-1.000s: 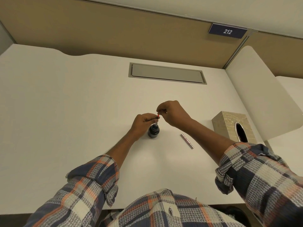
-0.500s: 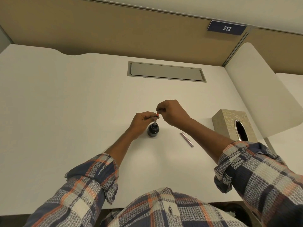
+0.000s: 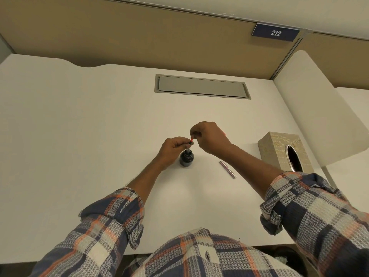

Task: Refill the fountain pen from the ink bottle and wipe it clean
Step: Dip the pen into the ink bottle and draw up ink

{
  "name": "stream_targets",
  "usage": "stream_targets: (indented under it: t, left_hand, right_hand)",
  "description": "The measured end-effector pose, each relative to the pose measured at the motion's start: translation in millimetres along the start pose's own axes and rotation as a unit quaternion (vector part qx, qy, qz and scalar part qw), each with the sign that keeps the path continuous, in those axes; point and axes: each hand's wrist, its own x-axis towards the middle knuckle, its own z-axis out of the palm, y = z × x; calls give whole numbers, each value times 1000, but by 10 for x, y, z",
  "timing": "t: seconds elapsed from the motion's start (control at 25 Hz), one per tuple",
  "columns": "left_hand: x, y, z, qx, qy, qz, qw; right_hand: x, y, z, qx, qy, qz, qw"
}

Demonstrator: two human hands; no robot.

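Note:
A small dark ink bottle [image 3: 186,158] stands open on the white desk [image 3: 79,136]. The fountain pen's inner part [image 3: 189,147] stands nearly upright with its tip down in the bottle mouth and a red end on top. My left hand [image 3: 173,149] pinches the pen's middle just above the bottle. My right hand [image 3: 209,137] pinches the red top end. A slim pinkish metallic pen barrel [image 3: 228,169] lies on the desk to the right of the bottle.
A beige tissue box [image 3: 279,148] stands at the right, with an oval opening facing me. A grey cable flap [image 3: 201,86] is set into the desk farther back. A white curved divider [image 3: 319,108] rises on the right. Tan partition walls close the back.
Both hands hold the same pinch on the pen over the bottle. The right fingers shift slightly at the red end. The view tilts a little.

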Motion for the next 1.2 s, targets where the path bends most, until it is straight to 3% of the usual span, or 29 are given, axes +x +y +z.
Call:
stream_targets:
  t: [1.2]
  left_hand:
    - [-36,-83,45,10,0,-15,1000]
  right_hand:
    - [-27,67,100,-19,-25,-30,999]
